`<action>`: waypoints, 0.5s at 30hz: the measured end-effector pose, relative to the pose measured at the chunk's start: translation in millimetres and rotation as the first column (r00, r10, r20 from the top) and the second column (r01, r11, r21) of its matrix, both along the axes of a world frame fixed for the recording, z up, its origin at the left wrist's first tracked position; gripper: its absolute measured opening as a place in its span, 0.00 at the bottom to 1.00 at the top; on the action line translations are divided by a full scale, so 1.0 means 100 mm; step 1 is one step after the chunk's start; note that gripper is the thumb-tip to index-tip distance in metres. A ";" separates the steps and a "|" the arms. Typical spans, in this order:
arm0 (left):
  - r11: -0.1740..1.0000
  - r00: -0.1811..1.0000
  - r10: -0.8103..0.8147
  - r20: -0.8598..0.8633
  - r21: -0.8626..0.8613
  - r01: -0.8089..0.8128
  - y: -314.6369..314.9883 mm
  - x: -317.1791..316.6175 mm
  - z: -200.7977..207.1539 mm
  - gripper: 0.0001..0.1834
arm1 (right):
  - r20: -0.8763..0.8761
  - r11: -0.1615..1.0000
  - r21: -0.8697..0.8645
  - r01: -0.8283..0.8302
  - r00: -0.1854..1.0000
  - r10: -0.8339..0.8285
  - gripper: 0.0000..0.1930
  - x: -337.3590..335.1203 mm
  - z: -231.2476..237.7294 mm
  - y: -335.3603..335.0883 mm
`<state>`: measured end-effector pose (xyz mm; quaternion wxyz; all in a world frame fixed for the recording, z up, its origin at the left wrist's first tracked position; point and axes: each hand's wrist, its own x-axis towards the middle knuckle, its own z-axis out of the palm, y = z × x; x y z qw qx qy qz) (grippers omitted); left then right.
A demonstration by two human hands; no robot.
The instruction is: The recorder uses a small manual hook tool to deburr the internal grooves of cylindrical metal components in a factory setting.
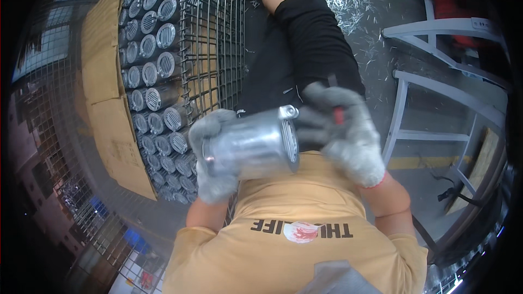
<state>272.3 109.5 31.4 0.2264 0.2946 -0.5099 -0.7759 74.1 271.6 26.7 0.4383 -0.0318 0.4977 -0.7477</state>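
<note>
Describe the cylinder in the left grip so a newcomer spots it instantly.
Start at the wire cage on the left, beside the stacked metal cylinders. Move right, to just above the tan shirt in the picture. The silver cylinder there lies sideways in the gloved left grip, slotted end facing right; unlike its neighbours, it is held apart from the stack.

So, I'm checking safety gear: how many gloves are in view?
2: one glove on the left hand, holding a metal cylinder, and one on the right hand, near its slotted end. No others show.
</note>
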 end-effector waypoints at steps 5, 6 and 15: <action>0.436 0.937 -0.348 0.018 -0.882 0.179 -0.20 -0.17 0.05 0.37 | 0.115 0.914 -0.179 -0.366 0.914 0.388 0.57 0.24 -0.20 -0.13; 0.425 0.983 -0.182 0.017 -0.900 0.094 -0.14 -0.23 0.00 0.31 | 0.312 0.947 -0.131 -0.292 0.895 0.319 0.58 0.24 -0.14 -0.17; 0.973 0.969 0.229 -0.094 0.048 -0.225 -0.11 -0.17 -0.18 0.52 | -0.551 0.893 -0.304 -0.331 0.826 0.119 0.63 -0.10 0.03 -0.30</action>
